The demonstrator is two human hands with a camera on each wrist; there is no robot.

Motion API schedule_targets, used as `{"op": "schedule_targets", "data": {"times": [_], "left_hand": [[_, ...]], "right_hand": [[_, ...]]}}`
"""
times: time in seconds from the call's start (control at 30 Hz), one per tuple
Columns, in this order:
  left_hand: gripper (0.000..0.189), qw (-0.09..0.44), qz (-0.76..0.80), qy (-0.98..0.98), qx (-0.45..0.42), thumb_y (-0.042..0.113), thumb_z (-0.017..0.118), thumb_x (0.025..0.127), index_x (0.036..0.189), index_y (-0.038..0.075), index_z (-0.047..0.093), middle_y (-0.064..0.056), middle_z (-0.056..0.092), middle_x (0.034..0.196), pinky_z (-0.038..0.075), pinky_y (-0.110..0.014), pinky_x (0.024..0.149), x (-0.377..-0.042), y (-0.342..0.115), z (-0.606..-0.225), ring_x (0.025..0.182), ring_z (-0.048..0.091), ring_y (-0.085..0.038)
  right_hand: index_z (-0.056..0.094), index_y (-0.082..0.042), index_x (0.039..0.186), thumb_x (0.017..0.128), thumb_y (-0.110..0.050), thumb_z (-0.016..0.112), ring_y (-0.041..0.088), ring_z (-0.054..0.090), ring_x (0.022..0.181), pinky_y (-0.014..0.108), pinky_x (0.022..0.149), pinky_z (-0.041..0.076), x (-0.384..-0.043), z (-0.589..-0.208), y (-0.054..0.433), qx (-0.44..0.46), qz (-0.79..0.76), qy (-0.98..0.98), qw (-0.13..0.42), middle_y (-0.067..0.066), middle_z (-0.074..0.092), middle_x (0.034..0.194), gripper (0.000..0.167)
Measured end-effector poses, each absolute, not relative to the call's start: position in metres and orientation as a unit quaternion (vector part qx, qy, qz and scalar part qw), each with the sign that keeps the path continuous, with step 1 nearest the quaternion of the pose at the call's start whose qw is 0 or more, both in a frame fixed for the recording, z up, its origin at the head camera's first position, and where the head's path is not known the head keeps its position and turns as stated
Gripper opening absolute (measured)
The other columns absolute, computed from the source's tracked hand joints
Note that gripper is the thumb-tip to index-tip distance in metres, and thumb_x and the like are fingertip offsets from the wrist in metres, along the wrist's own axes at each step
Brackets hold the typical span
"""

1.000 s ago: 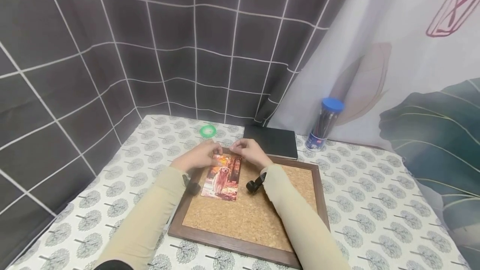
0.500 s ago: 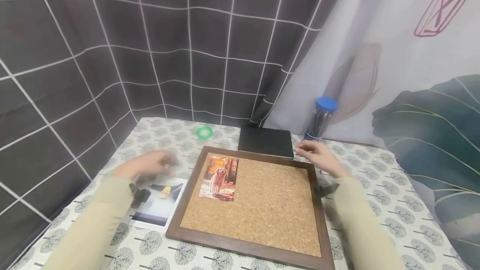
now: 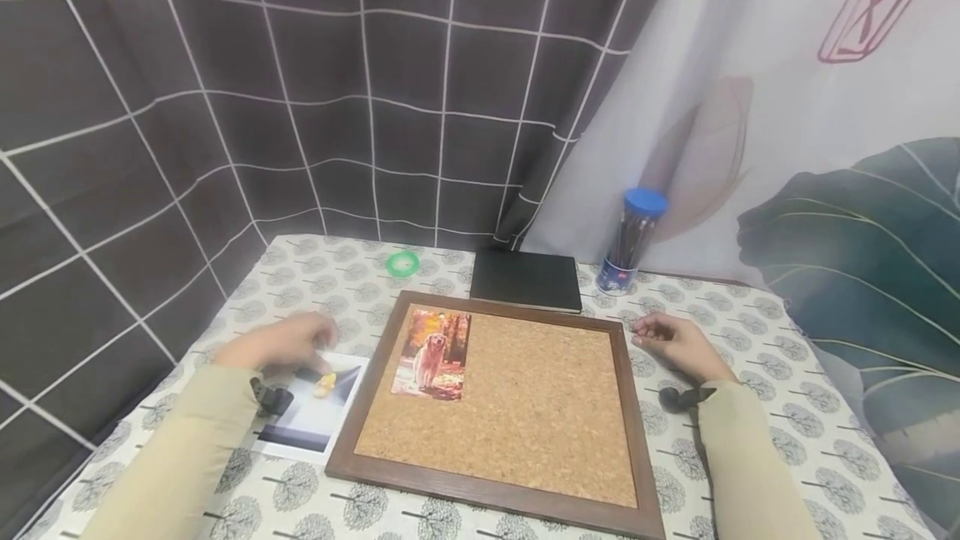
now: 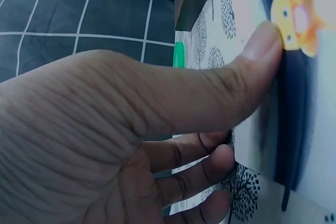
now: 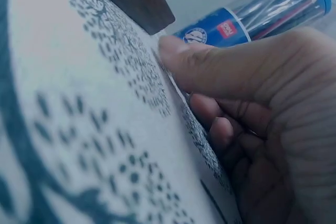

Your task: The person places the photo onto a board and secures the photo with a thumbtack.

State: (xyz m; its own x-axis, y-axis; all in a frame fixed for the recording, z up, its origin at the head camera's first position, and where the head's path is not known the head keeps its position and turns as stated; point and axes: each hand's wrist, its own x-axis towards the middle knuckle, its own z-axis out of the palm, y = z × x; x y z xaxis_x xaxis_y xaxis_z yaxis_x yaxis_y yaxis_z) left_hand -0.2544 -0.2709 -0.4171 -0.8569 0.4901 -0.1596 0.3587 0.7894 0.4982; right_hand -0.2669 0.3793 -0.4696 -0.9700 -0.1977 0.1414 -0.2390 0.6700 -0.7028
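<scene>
A second ago both hands were at the far edge of the dog photo [image 3: 430, 357]; now they have parted. The photo lies flat in the far left part of the corkboard [image 3: 551, 411], untouched, seemingly where it was, so work on it looks finished for the moment. Attention appears to have passed to the duck photo [image 3: 311, 408] on the desk [image 3: 352, 508], just left of the board. The left hand [image 3: 279, 343] is at its far left side, thumb stretched over the face by the yellow figure, the other fingers loosely bent around the edge; I see no firm grasp, and cannot tell whether the thumb presses. The right hand [image 3: 678, 346] has moved off the board to the right, its fingers loosely curled with nothing visible in them.
</scene>
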Motion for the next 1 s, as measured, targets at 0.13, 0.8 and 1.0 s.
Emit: {"op": "schedule_targets", "data": {"times": [0.13, 0.8, 1.0], "left_hand": [[0.041, 0.146, 0.227, 0.936, 0.224, 0.019, 0.087, 0.07, 0.101, 0.007, 0.064, -0.005, 0.065, 0.1, 0.05, -0.055, 0.09, -0.248, -0.27, -0.411, 0.096, 0.061, -0.029], [0.011, 0.182, 0.238, 0.93, 0.211, 0.02, 0.077, 0.084, 0.086, 0.013, 0.069, 0.0, 0.064, 0.08, 0.052, -0.035, 0.066, -0.256, -0.289, -0.375, 0.068, 0.06, -0.018], [0.033, 0.148, 0.266, 0.933, 0.194, 0.025, 0.076, 0.088, 0.113, 0.004, 0.07, -0.002, 0.069, 0.097, 0.056, -0.038, 0.074, -0.269, -0.289, -0.332, 0.082, 0.064, -0.019]], "right_hand": [[0.07, -0.013, 0.112, 0.092, -0.026, 0.074, 0.018, 0.062, 0.085, 0.029, 0.078, 0.05, -0.269, -0.47, 0.379, 0.124, 0.365, -0.922, 0.036, 0.003, 0.068, 0.093, 0.024], [0.072, -0.016, 0.106, 0.093, -0.045, 0.069, 0.029, 0.062, 0.108, 0.055, 0.101, 0.04, -0.277, -0.485, 0.38, 0.067, 0.387, -0.917, 0.074, 0.006, 0.073, 0.11, 0.032], [0.072, -0.013, 0.109, 0.095, -0.042, 0.068, 0.028, 0.062, 0.106, 0.054, 0.099, 0.042, -0.278, -0.483, 0.381, 0.068, 0.399, -0.911, 0.076, 0.008, 0.072, 0.111, 0.032]]}}
